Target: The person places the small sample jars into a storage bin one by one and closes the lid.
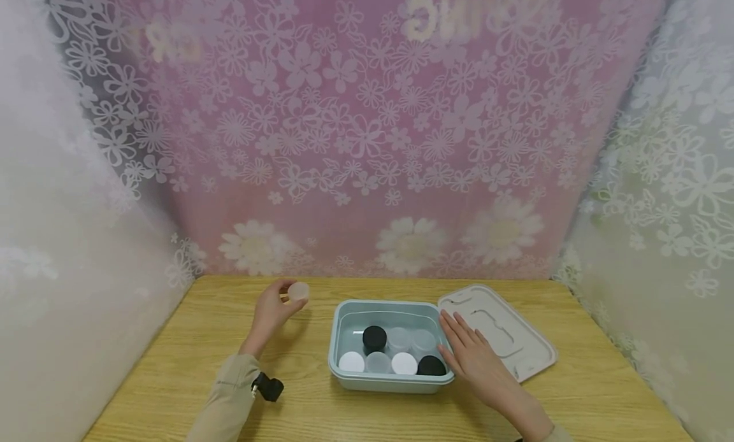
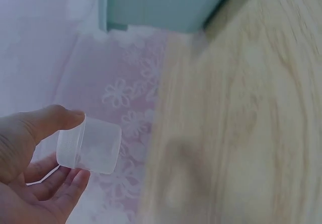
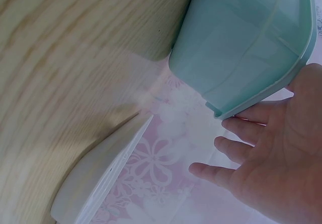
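Note:
My left hand [image 1: 274, 311] pinches a small translucent plastic jar [image 2: 95, 143] by its ribbed lid, above the table left of the box. Thumb and fingertips lie on opposite sides of the lid. A pale blue-green plastic box [image 1: 395, 386] stands in the middle. Inside it are a black-lidded jar [image 1: 374, 337], another black lid [image 1: 431, 365], white lids [image 1: 404, 363] and several clear-lidded jars [image 1: 378, 363]. My right hand [image 1: 473, 359] touches the box's right rim with its fingers fairly straight, as the right wrist view also shows.
A whitish rectangular lid [image 1: 516, 327] lies to the right, partly behind my right hand. The wood-grain table [image 1: 229, 340] ends at a pink floral curtain [image 1: 367, 142]. Pale floral sheets hang on both sides. A small black device [image 1: 267, 387] is on my left wrist.

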The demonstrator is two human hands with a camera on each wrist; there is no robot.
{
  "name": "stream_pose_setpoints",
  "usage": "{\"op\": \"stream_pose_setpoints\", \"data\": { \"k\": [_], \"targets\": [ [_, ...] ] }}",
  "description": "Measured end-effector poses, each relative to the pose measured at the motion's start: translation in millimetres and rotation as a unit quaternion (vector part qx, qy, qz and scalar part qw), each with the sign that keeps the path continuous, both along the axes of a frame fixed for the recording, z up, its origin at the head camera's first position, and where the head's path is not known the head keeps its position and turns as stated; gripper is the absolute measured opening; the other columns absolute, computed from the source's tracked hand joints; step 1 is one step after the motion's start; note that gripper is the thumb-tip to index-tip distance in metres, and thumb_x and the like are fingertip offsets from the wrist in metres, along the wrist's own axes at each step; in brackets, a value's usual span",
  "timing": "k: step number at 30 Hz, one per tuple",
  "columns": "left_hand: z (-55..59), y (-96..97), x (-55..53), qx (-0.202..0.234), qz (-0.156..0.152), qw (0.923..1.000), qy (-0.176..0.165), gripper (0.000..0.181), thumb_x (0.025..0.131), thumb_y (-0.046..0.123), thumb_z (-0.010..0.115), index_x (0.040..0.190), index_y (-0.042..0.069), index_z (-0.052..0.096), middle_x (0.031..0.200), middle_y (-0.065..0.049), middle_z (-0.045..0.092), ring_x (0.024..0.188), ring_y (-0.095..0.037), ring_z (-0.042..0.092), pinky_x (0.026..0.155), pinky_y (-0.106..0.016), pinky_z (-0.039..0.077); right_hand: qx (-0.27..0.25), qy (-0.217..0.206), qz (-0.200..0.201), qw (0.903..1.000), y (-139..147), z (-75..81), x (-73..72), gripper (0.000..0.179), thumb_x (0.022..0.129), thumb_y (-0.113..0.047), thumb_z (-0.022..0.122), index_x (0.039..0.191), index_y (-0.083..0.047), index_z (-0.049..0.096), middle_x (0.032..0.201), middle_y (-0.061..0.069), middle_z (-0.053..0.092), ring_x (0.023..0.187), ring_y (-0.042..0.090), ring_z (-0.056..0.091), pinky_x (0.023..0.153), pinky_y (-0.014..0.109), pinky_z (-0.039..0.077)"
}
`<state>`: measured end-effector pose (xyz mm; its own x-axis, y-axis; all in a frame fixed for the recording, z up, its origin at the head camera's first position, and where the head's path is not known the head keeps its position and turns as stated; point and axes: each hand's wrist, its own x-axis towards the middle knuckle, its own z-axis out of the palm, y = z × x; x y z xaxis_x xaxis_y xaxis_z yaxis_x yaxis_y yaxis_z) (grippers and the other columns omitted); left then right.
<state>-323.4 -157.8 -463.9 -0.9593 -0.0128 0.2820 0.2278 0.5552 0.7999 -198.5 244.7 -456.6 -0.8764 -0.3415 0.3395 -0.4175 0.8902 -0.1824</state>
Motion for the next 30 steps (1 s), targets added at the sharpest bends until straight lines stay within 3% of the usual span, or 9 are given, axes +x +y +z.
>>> {"op": "stream_pose_setpoints", "data": {
  "k": [15, 23, 30],
  "targets": [
    [46.0, 35.0, 25.9, 0.021, -0.058, 0.9972, 0.042, 0.052, 0.082, 0.006, 0.084, 0.128, -0.003, 0.062, 0.120, -0.019, 0.065, 0.114, -0.035, 0.062, 0.096, -0.047, 0.057, 0.002, -0.010, -0.001, 1.0000, 0.9, 0.1, -1.1, 0.060, 0.105, -0.029, 0.056, 0.155, -0.001, 0.038, 0.158, 0.017, 0.040, 0.146, 0.039, 0.035, 0.109, 0.068, 0.037],
    [53.9, 53.4, 33.7, 0.010, -0.108, 0.9930, 0.046, 0.052, 0.082, 0.008, 0.085, 0.129, 0.001, 0.063, 0.119, -0.015, 0.066, 0.111, -0.033, 0.063, 0.093, -0.047, 0.059, 0.004, -0.006, -0.001, 1.0000, 1.2, -0.9, -1.7, 0.060, 0.105, -0.030, 0.056, 0.155, -0.001, 0.038, 0.158, 0.016, 0.041, 0.146, 0.039, 0.036, 0.109, 0.068, 0.037],
    [56.1, 63.8, 37.4, 0.000, -0.175, 0.9838, 0.040, 0.052, 0.083, 0.007, 0.084, 0.131, 0.006, 0.064, 0.119, -0.010, 0.066, 0.110, -0.030, 0.063, 0.093, -0.049, 0.059, 0.002, -0.010, -0.002, 0.9999, 1.0, -0.2, -1.1, 0.060, 0.106, -0.031, 0.055, 0.155, -0.002, 0.038, 0.158, 0.016, 0.040, 0.147, 0.039, 0.035, 0.109, 0.068, 0.037]
  ]
}}
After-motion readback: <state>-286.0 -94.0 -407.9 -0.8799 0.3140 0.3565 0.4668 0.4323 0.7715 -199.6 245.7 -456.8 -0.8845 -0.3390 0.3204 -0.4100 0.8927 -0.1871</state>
